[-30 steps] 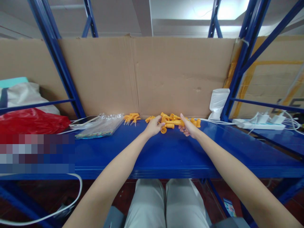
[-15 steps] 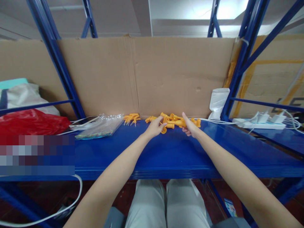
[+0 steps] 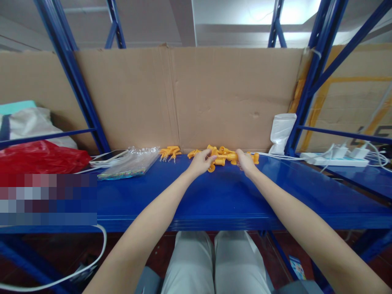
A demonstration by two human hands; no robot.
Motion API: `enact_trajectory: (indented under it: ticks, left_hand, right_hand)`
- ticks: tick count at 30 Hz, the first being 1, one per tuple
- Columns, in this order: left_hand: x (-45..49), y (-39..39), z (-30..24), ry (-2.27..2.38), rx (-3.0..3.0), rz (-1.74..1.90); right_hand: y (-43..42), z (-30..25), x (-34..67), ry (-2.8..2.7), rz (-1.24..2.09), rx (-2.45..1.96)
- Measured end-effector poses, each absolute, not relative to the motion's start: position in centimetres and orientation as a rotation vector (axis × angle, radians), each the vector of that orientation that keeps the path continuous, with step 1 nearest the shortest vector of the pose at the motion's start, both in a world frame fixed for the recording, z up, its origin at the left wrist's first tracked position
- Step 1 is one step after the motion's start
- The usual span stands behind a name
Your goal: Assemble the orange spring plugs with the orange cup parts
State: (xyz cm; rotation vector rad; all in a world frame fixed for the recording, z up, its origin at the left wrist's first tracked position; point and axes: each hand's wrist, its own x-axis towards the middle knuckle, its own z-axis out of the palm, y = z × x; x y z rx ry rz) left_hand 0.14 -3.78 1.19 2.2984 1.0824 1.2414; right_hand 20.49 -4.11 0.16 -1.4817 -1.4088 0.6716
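A heap of small orange plastic parts (image 3: 225, 156) lies at the back of the blue metal shelf (image 3: 214, 196), against a cardboard sheet. My left hand (image 3: 201, 163) rests at the heap's left side with its fingers curled over parts there. On the heap's right side, my right hand (image 3: 245, 162) is turned palm down and closed over some of the parts. A smaller cluster of orange parts (image 3: 169, 152) lies apart to the left.
A clear plastic bag (image 3: 130, 162) and a phone (image 3: 105, 157) lie left of the heap. A white pouch (image 3: 281, 132) leans on a blue upright; a white power strip (image 3: 333, 160) with cables sits right. Red and white bags (image 3: 39, 155) fill the far left.
My right hand has turned from an open, finger-up pose to palm down, closing over the right side of the heap. My left hand stayed at the heap's left side.
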Motion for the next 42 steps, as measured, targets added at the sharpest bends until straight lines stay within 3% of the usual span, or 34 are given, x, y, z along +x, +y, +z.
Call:
enact_trajectory:
  ticks: [7,22,27,34,42]
  left_hand:
    - [0.2,-3.2,1.0,1.027,2.265,1.26]
    - [0.3,-3.7,1.4,0.918,2.023,1.166]
    - [0.2,-2.9,0.8,0.918,2.073,1.225]
    - [-0.2,-2.2,0.0,1.031,2.274,1.269]
    - [0.0,-3.6,0.5,1.112,2.482,1.279]
  right_hand:
    - [-4.1,0.0,20.1,-1.229,0.401,-1.501]
    - [-4.6,0.5,20.1,-1.283,0.345,-1.521]
    - [-4.6,0.3,20.0,-1.264,0.502,-1.438]
    - [-6.2,1.4,19.7,-1.242,1.015,-1.326]
    - [-6.5,2.0,19.2,-1.159,1.099,-1.346]
